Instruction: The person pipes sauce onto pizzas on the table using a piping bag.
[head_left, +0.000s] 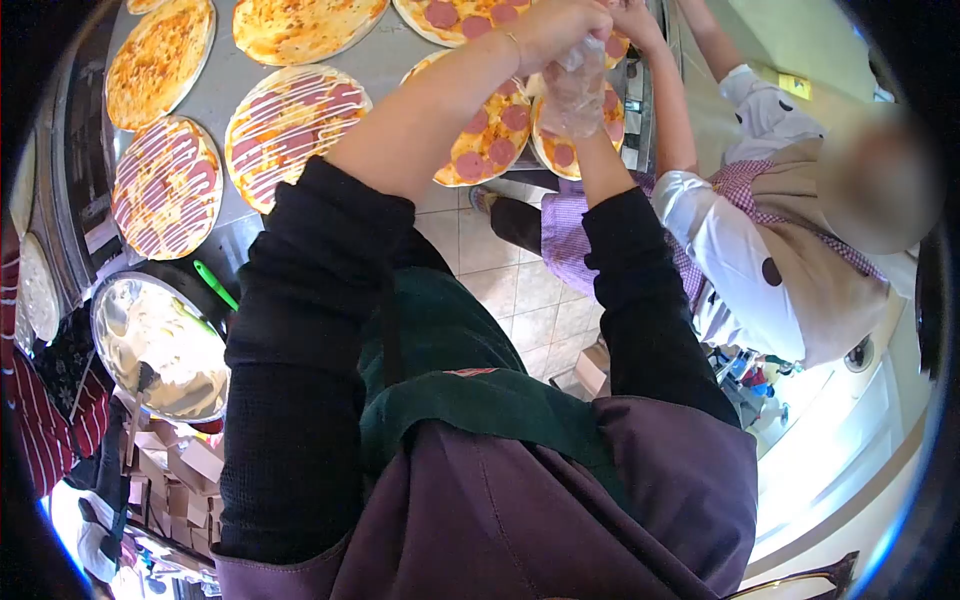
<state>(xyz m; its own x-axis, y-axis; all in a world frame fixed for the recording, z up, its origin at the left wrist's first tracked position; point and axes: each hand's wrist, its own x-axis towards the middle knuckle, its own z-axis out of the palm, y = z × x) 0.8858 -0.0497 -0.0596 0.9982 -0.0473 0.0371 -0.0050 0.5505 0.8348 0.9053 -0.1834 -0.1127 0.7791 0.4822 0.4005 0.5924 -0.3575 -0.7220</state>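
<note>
My left hand (562, 35) reaches across at the top, fingers closed at the upper end of crumpled clear plastic (578, 70). That plastic covers my right hand (573, 103) down to the wrist; its fingers cannot be made out. Below and beside my hands lie pizzas with round sausage slices, one nearer the left (490, 135) and one partly behind my right wrist (557, 152). Further left, a pizza striped with white sauce (290, 125) rests on the metal table (400, 45), beside another striped pizza (168, 188).
Several other pizzas lie along the table's far side. A bowl of white cream (160, 345) and a green-handled tool (215, 284) are at the left. A co-worker (790, 230) stands close on the right, one forearm (672, 100) reaching beside my hands. Cardboard boxes (175, 480) are lower left.
</note>
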